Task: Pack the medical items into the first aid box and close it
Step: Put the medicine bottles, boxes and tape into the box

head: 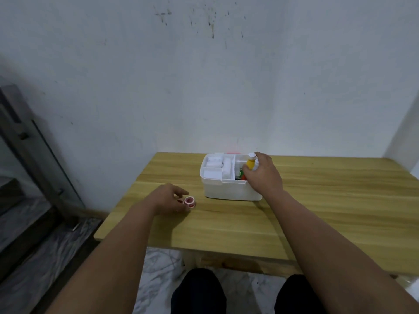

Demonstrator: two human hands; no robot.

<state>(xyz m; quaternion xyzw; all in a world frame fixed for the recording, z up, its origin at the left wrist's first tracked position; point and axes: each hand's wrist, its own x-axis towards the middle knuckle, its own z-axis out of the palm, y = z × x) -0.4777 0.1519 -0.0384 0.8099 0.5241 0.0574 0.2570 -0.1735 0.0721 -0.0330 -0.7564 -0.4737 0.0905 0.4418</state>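
Observation:
A white first aid box stands open on the wooden table, near the wall. Its white tray on the left holds white packets. My right hand grips a yellow bottle with a white cap upright over the box's right compartment, where green and red items lie. To the left of the box, my left hand pinches two small red-and-white tape rolls that rest on the table.
The table's near edge lies just above my knees. A white wall stands right behind the box. A dark metal frame and marbled floor are off to the left.

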